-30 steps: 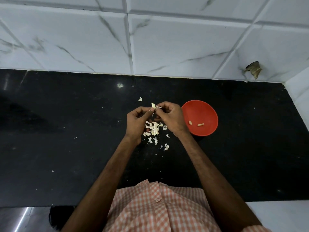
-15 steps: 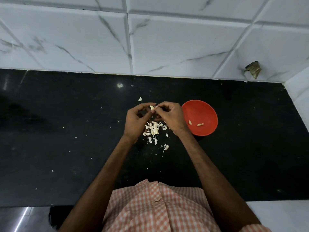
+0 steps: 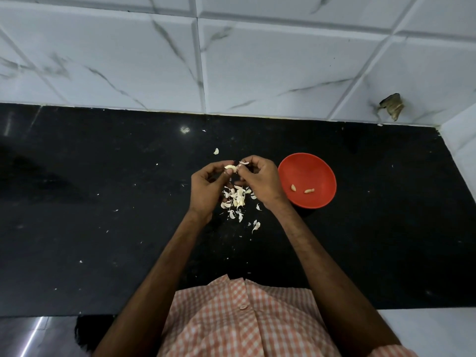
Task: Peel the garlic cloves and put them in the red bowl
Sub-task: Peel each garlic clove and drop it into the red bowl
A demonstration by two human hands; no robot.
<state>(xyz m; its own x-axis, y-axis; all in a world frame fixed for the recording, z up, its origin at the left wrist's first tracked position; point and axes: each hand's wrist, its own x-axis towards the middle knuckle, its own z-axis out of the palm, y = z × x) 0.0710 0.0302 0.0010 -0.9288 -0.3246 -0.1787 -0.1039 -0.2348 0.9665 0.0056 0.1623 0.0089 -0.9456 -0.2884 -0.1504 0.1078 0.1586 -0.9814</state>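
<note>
My left hand pinches a pale garlic clove between thumb and fingertips above the black counter. My right hand is right beside it and pinches a thin strip of garlic skin at the clove's end. Under both hands lies a pile of garlic cloves and loose skins. The red bowl stands on the counter just right of my right hand, with two peeled cloves inside it.
The black counter runs to a white marble-tiled wall at the back and a white side wall on the right. One stray skin lies beyond my hands. Small flakes are scattered around.
My two hands have drawn slightly apart: the right one has pulled a strip of skin off the clove that the left one holds. The bowl and pile have not moved.
</note>
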